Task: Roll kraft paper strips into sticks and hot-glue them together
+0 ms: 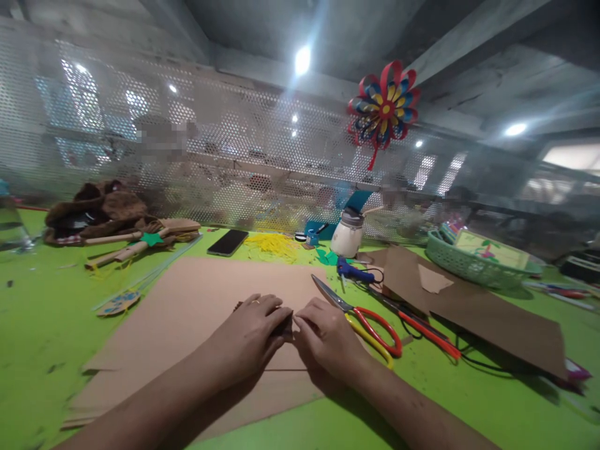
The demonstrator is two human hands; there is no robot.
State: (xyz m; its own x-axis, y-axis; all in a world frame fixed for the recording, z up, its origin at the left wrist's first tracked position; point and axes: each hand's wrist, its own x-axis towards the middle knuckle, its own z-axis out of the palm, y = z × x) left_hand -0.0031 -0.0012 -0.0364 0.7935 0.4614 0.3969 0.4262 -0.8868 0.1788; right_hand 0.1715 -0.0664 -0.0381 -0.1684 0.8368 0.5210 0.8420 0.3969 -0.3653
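Both my hands rest on a large brown cardboard sheet (187,300) lying on the green table (37,325). My left hand (250,331) and my right hand (323,334) meet at the fingertips, curled and pinching a small dark brown piece (285,326) between them. Most of that piece is hidden under my fingers. Scissors with red and yellow handles (370,322) lie just right of my right hand, blades pointing away.
Red-handled pliers (422,328) and a blue glue gun (354,272) lie right of the scissors. Another brown sheet (487,312), a green basket (469,262), a white jar (347,236), a phone (228,242) and yellow shreds (274,245) lie further back. A perforated screen with a paper pinwheel (384,106) stands behind.
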